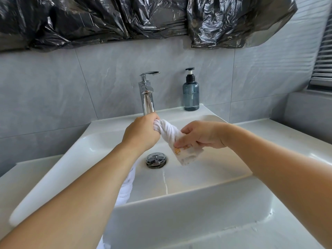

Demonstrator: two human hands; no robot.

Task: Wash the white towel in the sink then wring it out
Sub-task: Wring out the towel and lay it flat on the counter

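Two bare hands hold one twisted white cloth towel (pixel 168 131) above the basin of a white rectangular ceramic sink (pixel 206 200). The left hand (pixel 142 133) is curled into a fist round the upper end of the towel, knuckles turned away from the camera, and more white cloth hangs down below that forearm along the near left side of the basin. The right hand (pixel 201 134) pinches the lower end of the twist between thumb and bent fingers; just below those fingers a loose flap of the towel with orange marks hangs free over the basin. Between the two hands the cloth is wound into a tight rope that slants down from the left hand to the right. Straight under the right hand's flap, a thin line of water lies on the basin floor, and a round chrome drain plug (pixel 156 159) sits below and between the hands. Just beyond the left hand rises a tall chrome tap (pixel 148 97) with a flat lever on top. Beyond the right hand, on the back ledge of the sink, stands a translucent blue-grey pump bottle (pixel 190 94) with a black pump head. Higher up, crumpled black plastic sheeting (pixel 125 20) covers the grey tiled wall (pixel 53 87).
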